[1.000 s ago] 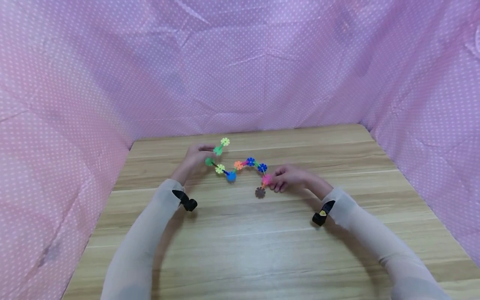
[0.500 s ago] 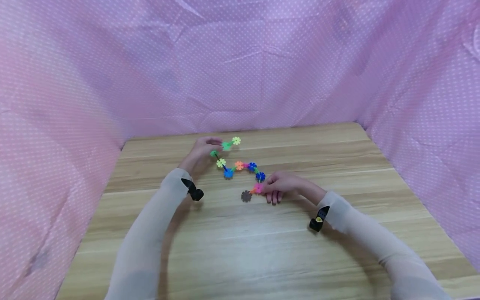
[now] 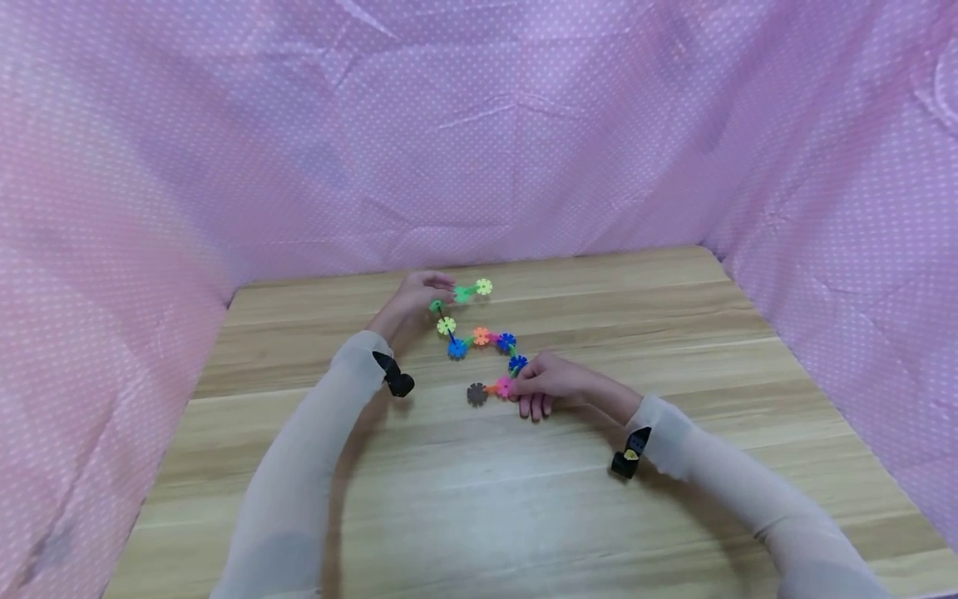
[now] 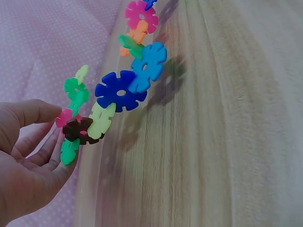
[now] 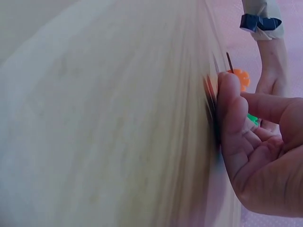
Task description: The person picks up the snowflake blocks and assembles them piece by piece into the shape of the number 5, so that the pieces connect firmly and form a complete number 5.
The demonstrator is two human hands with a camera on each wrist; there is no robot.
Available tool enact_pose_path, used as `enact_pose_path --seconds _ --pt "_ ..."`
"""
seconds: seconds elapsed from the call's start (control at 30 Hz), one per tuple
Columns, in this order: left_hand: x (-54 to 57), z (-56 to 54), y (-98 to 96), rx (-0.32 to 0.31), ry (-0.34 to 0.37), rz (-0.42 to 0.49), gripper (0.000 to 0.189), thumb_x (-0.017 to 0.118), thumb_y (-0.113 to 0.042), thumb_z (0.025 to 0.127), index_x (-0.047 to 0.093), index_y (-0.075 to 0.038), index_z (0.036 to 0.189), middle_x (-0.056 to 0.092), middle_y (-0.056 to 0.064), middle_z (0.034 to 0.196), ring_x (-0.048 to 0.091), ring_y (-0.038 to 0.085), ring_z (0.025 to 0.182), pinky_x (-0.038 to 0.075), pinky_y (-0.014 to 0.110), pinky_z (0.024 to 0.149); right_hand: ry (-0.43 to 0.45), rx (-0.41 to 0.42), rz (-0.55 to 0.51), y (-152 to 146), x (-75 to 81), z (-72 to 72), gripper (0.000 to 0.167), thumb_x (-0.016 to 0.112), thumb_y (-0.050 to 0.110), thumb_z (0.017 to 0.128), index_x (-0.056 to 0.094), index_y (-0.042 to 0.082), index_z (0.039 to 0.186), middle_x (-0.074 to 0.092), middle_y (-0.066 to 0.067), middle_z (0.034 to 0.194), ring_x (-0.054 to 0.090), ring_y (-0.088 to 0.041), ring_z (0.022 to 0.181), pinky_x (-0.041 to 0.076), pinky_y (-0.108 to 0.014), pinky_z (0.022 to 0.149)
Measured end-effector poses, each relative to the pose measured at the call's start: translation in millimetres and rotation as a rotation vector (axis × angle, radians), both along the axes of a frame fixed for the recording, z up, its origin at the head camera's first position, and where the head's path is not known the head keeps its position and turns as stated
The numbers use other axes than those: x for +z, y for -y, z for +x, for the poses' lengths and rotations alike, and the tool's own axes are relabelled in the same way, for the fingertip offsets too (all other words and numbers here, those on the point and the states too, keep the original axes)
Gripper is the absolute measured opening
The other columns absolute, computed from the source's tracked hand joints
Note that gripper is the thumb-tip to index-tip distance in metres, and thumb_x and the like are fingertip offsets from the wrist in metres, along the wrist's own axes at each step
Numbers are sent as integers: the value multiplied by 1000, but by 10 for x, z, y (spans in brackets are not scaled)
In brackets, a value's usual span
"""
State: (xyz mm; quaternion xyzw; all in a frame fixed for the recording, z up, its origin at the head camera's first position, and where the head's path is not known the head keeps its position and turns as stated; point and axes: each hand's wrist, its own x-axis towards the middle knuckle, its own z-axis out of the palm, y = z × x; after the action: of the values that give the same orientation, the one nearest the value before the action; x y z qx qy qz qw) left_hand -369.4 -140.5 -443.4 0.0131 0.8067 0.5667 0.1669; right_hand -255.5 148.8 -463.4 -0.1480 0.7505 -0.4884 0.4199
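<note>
A chain of interlocking plastic snowflake discs (image 3: 457,349) in several colours bends in an S shape over the table. My left hand (image 3: 421,295) pinches it near the far end, thumb on a pink disc (image 4: 64,118) in the left wrist view. Beyond those fingers, a pale yellow disc (image 3: 484,287) ends the chain. At the near end, my right hand (image 3: 557,383) pinches around a pink disc (image 3: 505,387), and a brown disc (image 3: 476,394) sticks out to its left. In the right wrist view, my fingers hide most of the chain, leaving an orange disc (image 5: 242,79) partly visible.
The wood-grain table (image 3: 479,516) lies below both hands. Pink dotted cloth (image 3: 479,150) hangs behind and along both sides. A black wrist camera (image 3: 394,374) is strapped to the left sleeve, another wrist camera (image 3: 629,456) to the right one.
Both hands keep their hold. The left hand has shifted right and slightly away; the right hand has moved left and nearer, swinging the brown end leftward and bending the chain more tightly.
</note>
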Motion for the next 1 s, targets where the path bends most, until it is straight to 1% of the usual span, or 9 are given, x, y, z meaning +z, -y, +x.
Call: enact_pose_path --seconds 0.13,0.27,0.4,0.53,0.67,0.8,0.9,0.97,1.0 --pt "-14 -47 -22 9 7 0 43 66 -6 97 58 1 139 64 18 131 66 33 116 53 38 104 2 -30 -2 33 -9 -1 28 59 20 105 71 -4 97 74 -7 75 65 -11 55 49 -20 48" --pt "-32 -100 -30 2 29 -11 41 64 -7 99 58 -1 139 64 17 133 64 30 118 51 40 108 -11 -50 -8 46 -13 6 28 59 19 104 71 -4 95 74 -7 73 65 -11 54 49 -20 47" --pt "-87 -159 -45 -44 52 3 43 63 -4 98 56 0 140 62 18 138 62 31 125 49 40 111 -27 -39 -4 47 -16 12 27 61 19 104 72 -4 95 74 -8 73 64 -12 53 48 -20 46" --pt "-145 -206 -80 -83 44 12 44 64 -1 98 55 2 140 62 20 139 61 32 125 50 39 109 -44 -17 2 39 -18 9 26 61 20 103 74 -2 97 74 -9 75 65 -12 54 48 -21 46" --pt "-197 -197 -101 -68 36 -3 41 64 -1 97 58 2 138 63 21 135 62 31 123 52 38 108 -55 -5 5 35 -33 15 24 63 20 102 74 -1 97 74 -9 75 65 -12 55 48 -21 47" --pt "-161 -142 -89 -59 44 -31 43 67 -5 96 58 1 137 65 19 134 60 32 127 44 42 116 -94 0 16 28 -36 17 22 68 22 99 74 2 95 74 -9 75 64 -12 54 48 -21 47" --pt "-107 -92 -45 -92 34 -88 46 70 -13 95 57 -1 137 63 16 137 55 31 132 37 45 121 -162 0 26 19 -33 29 20 71 23 98 73 4 93 73 -8 74 63 -13 54 48 -21 47" --pt "-80 -70 -7 -128 16 -122 46 72 -18 95 59 -2 136 62 14 138 53 29 130 40 45 117 -231 -2 39 15 -26 41 19 72 24 97 73 6 92 71 -7 72 63 -14 54 49 -23 48" --pt "-70 -62 9 -144 8 -131 46 73 -18 94 59 -2 135 61 14 137 53 27 125 42 44 113 -274 -3 53 15 -20 48 18 72 25 97 73 8 92 70 -6 72 63 -15 55 51 -24 49"
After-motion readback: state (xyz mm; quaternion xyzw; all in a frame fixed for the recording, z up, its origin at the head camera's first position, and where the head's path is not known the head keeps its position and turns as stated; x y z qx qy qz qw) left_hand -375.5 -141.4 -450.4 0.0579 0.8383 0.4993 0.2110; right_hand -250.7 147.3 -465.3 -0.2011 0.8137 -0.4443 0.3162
